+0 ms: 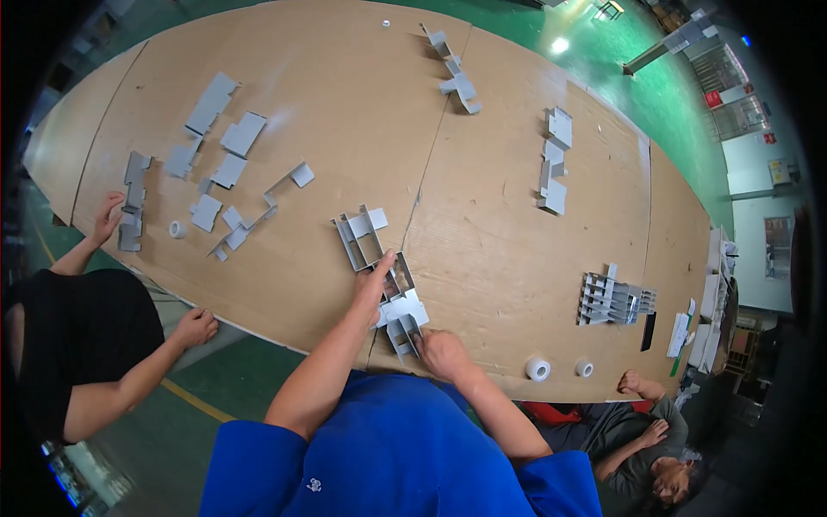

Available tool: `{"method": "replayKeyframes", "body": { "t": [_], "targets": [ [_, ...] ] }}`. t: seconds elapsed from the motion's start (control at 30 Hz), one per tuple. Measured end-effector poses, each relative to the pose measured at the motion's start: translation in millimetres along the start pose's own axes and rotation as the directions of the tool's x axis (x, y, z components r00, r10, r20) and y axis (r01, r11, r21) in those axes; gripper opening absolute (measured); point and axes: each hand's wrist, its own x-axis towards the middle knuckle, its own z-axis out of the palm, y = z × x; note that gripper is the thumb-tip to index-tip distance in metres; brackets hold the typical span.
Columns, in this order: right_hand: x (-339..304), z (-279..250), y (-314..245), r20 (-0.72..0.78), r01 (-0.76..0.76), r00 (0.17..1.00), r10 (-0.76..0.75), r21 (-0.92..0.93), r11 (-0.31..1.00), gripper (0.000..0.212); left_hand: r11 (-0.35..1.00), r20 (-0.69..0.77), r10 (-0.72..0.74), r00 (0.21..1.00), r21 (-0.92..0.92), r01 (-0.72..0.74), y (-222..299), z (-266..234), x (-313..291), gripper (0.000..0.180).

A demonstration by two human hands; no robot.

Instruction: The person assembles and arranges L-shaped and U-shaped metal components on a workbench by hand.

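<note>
Several grey bent sheet-metal brackets (403,308) lie nested together in front of me near the table's front edge. My left hand (370,291) is closed on the middle of this stack, its thumb side over the channel walls. At the near end, my right hand (443,354) grips the stack's right edge, with its fingertips partly hidden by the metal. The far end of the brackets (362,226) extends past my left hand and has open, box-like channels facing up.
Loose brackets (231,171) are scattered at left, with more at the far middle (457,82) and right (554,164). A nested stack (616,297) stands at right. White tape rolls (537,369) sit near the edge. Co-workers are at left (86,336) and right (642,431).
</note>
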Motion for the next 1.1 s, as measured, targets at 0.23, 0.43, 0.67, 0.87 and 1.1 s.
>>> {"method": "replayKeyframes", "body": {
  "t": [0.23, 0.43, 0.67, 0.87, 1.1],
  "targets": [
    [6.8, -13.4, -12.1, 0.062, 0.033, 0.998, -0.031, -0.028, 0.999, 0.036, 0.994, -0.047, 0.051, 0.998, -0.097, -0.055, 3.4, -14.1, -9.0, 0.037],
    [38.8, -84.8, -13.0, 0.422, -0.008, 0.899, -0.118, 0.286, 0.958, 0.043, 0.973, -0.022, 0.136, 0.99, -0.185, -0.138, 8.7, -52.0, -15.7, 0.041],
    [188.1, -129.9, -63.1, 0.123, 0.123, 0.985, -0.119, -0.027, 0.992, 0.032, 0.86, -0.176, 0.151, 0.973, -0.461, -0.216, 5.5, -78.9, -23.2, 0.045],
    [320.1, -126.2, -167.9, -0.336, 0.48, 0.755, -0.562, -0.301, 0.824, 0.043, 0.827, -0.277, 0.091, 0.957, -0.514, -0.228, -10.3, -106.1, -32.5, 0.053],
    [374.0, -87.5, -172.6, 0.036, 0.439, 0.865, -0.501, -0.538, 0.72, 0.013, 0.814, -0.373, 0.089, 0.924, -0.507, -0.283, 1.7, -109.7, -45.4, 0.05]
  ]
}}
